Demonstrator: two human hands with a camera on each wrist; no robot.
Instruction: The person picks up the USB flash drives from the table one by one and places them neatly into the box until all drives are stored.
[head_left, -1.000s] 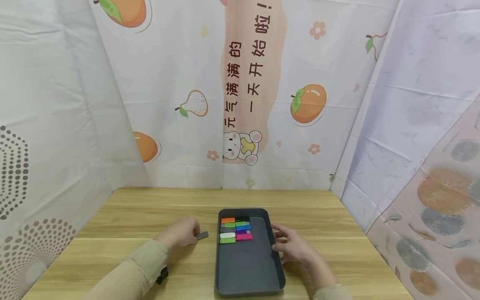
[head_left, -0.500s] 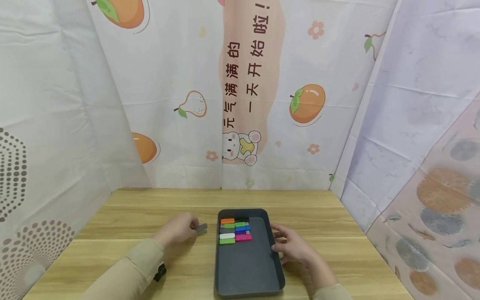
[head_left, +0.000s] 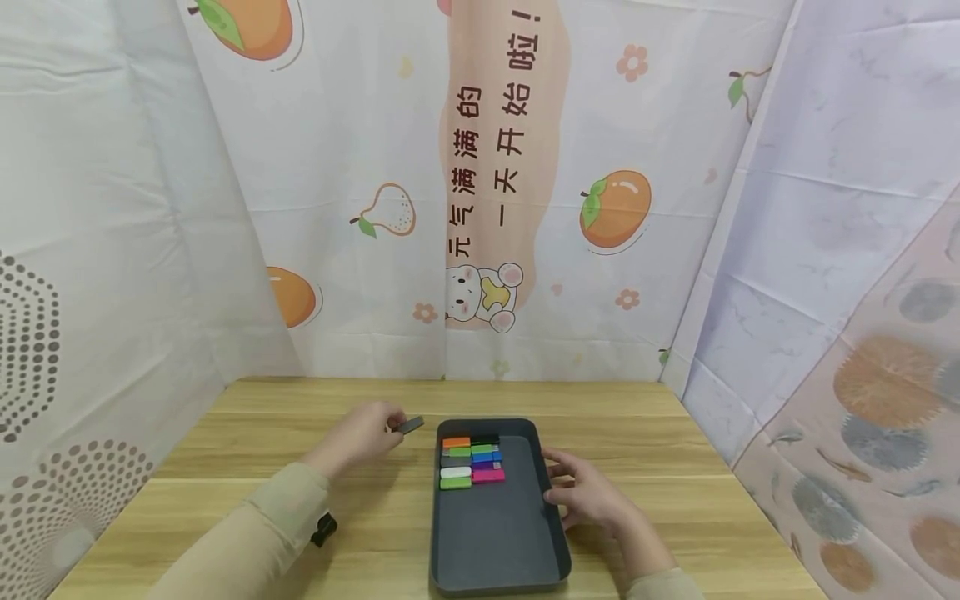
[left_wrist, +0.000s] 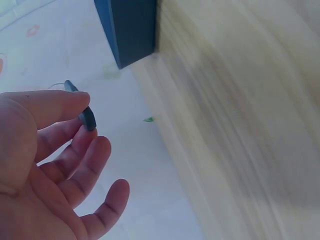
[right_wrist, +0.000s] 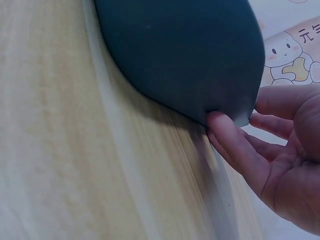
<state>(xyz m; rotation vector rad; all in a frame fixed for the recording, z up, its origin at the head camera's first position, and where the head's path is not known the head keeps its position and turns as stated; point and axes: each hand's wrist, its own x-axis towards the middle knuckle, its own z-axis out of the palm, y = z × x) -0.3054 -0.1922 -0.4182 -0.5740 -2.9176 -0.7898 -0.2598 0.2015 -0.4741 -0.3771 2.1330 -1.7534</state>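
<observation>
My left hand [head_left: 366,430] pinches a dark grey USB stick [head_left: 411,425] between thumb and fingers, above the table and just left of the tray's far left corner. In the left wrist view the grey stick [left_wrist: 88,119] shows edge-on under the thumb, the other fingers loosely bent. A dark grey rectangular tray [head_left: 495,542] lies lengthwise before me. Bright USB sticks fill its far left part in two columns, among them an orange one [head_left: 456,442], a white one [head_left: 455,472] and a pink one [head_left: 489,476]. My right hand [head_left: 588,493] rests its fingertips against the tray's outer right wall.
The wood-grain table [head_left: 645,417] ends at the back at a printed curtain [head_left: 330,350]; more cloth hangs at both sides. A small black object [head_left: 324,529] sits by the left sleeve.
My left hand has lifted the grey USB stick and moved it away from me, toward the tray's far left corner. The right hand and the tray stay in place.
</observation>
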